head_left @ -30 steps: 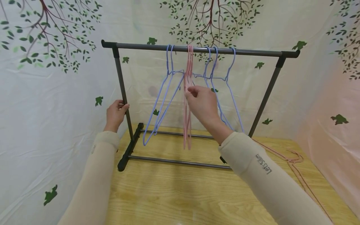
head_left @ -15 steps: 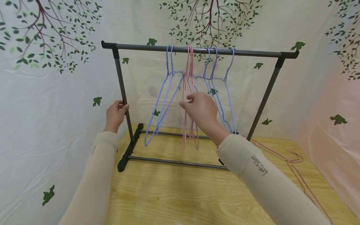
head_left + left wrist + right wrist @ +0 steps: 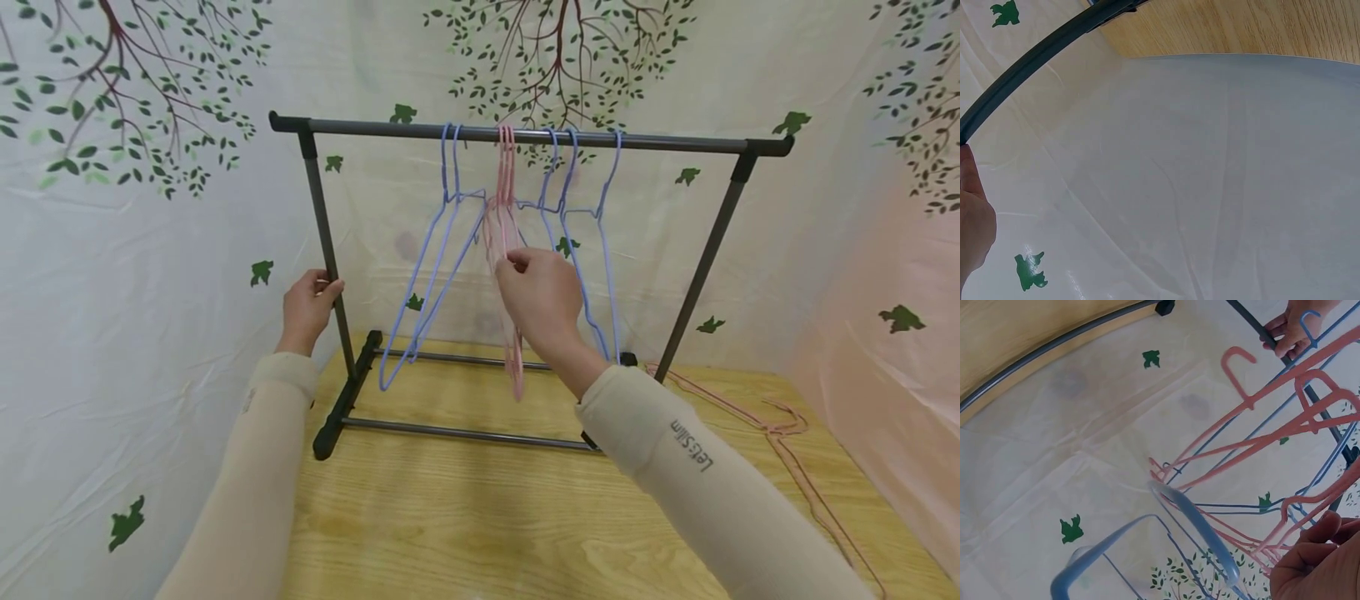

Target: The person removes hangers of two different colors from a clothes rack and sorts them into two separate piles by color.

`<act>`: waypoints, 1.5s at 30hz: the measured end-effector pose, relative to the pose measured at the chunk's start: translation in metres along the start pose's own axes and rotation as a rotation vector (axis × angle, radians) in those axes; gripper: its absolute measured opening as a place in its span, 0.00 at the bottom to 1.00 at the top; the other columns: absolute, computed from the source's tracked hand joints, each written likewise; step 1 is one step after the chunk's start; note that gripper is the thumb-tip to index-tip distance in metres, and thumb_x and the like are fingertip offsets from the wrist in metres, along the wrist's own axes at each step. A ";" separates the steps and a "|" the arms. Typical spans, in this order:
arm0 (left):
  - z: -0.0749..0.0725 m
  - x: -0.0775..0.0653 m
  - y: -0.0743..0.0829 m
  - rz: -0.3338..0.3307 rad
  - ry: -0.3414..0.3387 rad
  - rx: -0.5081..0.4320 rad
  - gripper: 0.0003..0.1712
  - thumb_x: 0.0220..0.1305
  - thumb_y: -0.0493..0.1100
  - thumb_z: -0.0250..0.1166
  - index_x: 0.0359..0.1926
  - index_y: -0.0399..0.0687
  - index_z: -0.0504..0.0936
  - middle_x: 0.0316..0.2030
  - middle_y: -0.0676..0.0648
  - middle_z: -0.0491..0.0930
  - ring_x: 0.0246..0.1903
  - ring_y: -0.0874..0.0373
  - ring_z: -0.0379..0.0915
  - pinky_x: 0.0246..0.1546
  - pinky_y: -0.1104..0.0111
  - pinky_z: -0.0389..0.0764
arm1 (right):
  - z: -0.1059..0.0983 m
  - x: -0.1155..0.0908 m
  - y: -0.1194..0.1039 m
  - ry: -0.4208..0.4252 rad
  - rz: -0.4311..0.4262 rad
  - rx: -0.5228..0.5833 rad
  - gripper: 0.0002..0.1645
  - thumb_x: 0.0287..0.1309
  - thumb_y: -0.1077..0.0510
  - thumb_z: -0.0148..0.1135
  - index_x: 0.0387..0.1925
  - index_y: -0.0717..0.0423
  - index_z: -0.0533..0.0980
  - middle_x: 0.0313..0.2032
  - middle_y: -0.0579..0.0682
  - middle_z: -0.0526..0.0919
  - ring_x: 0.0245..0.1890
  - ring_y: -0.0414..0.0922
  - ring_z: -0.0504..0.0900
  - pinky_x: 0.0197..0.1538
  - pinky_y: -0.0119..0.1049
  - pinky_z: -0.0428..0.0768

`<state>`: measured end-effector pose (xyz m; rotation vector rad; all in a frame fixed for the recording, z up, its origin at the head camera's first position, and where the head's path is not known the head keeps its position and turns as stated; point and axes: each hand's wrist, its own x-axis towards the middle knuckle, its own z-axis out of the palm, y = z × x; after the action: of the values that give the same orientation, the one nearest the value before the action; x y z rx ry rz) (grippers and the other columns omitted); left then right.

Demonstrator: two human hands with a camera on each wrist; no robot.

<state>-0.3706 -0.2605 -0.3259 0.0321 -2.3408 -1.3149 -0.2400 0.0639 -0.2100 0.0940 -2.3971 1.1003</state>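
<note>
Several pink hangers hang close together on the top bar of a dark clothes rack. My right hand pinches the side of the pink group between thumb and forefinger. How many it holds is hidden by the hand. Blue hangers hang left of the pink ones, and other blue hangers hang on the right. My left hand grips the rack's left post. In the right wrist view, the right hand meets pink wire, with pink hooks beyond.
Pink hangers lie on the wooden table at the right. The rack's lower front bar runs just above the tabletop. Pale cloth printed with branches and leaves encloses the back and sides.
The right hand has dropped slightly since one second ago. Its thumb stretched left, then drew back to the forefinger. The pink hangers spread at the bottom, then came together. The left hand stays put.
</note>
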 end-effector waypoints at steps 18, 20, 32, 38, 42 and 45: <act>0.002 0.001 -0.001 -0.032 -0.020 -0.005 0.24 0.75 0.50 0.55 0.61 0.36 0.72 0.56 0.34 0.77 0.55 0.42 0.75 0.56 0.52 0.76 | -0.002 -0.011 0.010 0.104 -0.167 0.150 0.15 0.66 0.55 0.58 0.46 0.55 0.86 0.34 0.49 0.87 0.30 0.43 0.81 0.30 0.38 0.75; 0.001 0.000 0.000 -0.031 -0.020 -0.002 0.25 0.75 0.50 0.55 0.61 0.36 0.72 0.56 0.34 0.77 0.55 0.42 0.75 0.56 0.52 0.76 | -0.003 -0.013 0.013 0.109 -0.168 0.171 0.15 0.65 0.56 0.58 0.46 0.57 0.86 0.33 0.49 0.87 0.29 0.43 0.81 0.31 0.38 0.75; 0.001 0.001 0.002 -0.035 -0.019 -0.008 0.23 0.75 0.48 0.56 0.61 0.36 0.72 0.56 0.34 0.78 0.54 0.42 0.76 0.56 0.52 0.76 | -0.006 -0.030 0.029 0.099 -0.194 0.278 0.13 0.64 0.57 0.61 0.45 0.58 0.86 0.29 0.48 0.86 0.25 0.41 0.79 0.30 0.34 0.75; 0.001 0.001 0.002 -0.037 -0.024 -0.004 0.24 0.76 0.50 0.55 0.61 0.36 0.72 0.56 0.34 0.77 0.55 0.42 0.76 0.56 0.52 0.76 | -0.006 -0.038 0.035 0.095 -0.216 0.336 0.13 0.65 0.57 0.64 0.46 0.58 0.85 0.26 0.50 0.85 0.22 0.42 0.76 0.28 0.32 0.73; 0.001 0.000 0.002 -0.043 -0.025 -0.013 0.24 0.75 0.51 0.55 0.60 0.36 0.72 0.55 0.34 0.78 0.54 0.43 0.76 0.56 0.53 0.76 | -0.007 -0.044 0.041 0.071 -0.238 0.392 0.14 0.64 0.54 0.67 0.47 0.57 0.85 0.26 0.50 0.84 0.20 0.43 0.74 0.25 0.31 0.71; 0.001 -0.001 0.002 -0.045 -0.026 -0.016 0.24 0.75 0.50 0.55 0.59 0.36 0.73 0.55 0.34 0.78 0.54 0.43 0.76 0.56 0.53 0.76 | -0.008 -0.048 0.048 0.082 -0.281 0.420 0.14 0.64 0.54 0.67 0.48 0.56 0.85 0.26 0.49 0.84 0.19 0.43 0.74 0.23 0.31 0.70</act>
<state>-0.3695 -0.2583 -0.3250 0.0629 -2.3641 -1.3625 -0.2072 0.0952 -0.2607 0.5001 -1.9726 1.4164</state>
